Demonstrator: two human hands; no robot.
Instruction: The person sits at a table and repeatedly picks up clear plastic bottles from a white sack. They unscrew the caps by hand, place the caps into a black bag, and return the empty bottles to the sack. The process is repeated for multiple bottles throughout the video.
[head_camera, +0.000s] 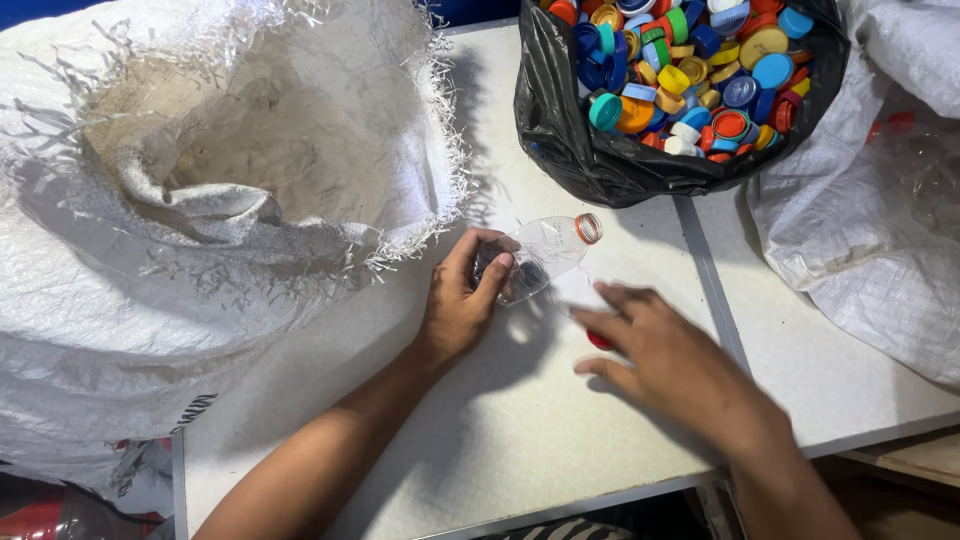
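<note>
Nearest the lens: two bare forearms reaching up over a pale speckled table (520, 420). Left hand (462, 300) curled, thumb and fingers pinched around the crushed base of a clear plastic bottle (540, 255), wrist resting on the tabletop. Bottle lying tilted, neck pointing up and to the right of the grip, capless, an orange ring left around its mouth. Right hand (660, 350) palm down just right of that grip, fingers bent loosely toward the bottle, not touching it; a red cap (598, 341) pinched under the fingertips, mostly hidden.

Beyond the grip, up and to the right: a black plastic bag (570, 140), mouth open, heaped with loose bottle caps (690, 70) in blue, orange, yellow, red, green and white. Bottle mouth just short of the bag's lower wall.

Left of the grip, close against the knuckles: a large white woven sack (200, 300) with a frayed rim, slumped open; interior in shadow, contents impossible to tell. Far right of the grip: another white woven sack (880, 260), bulging, red shapes faintly visible through its weave.
</note>
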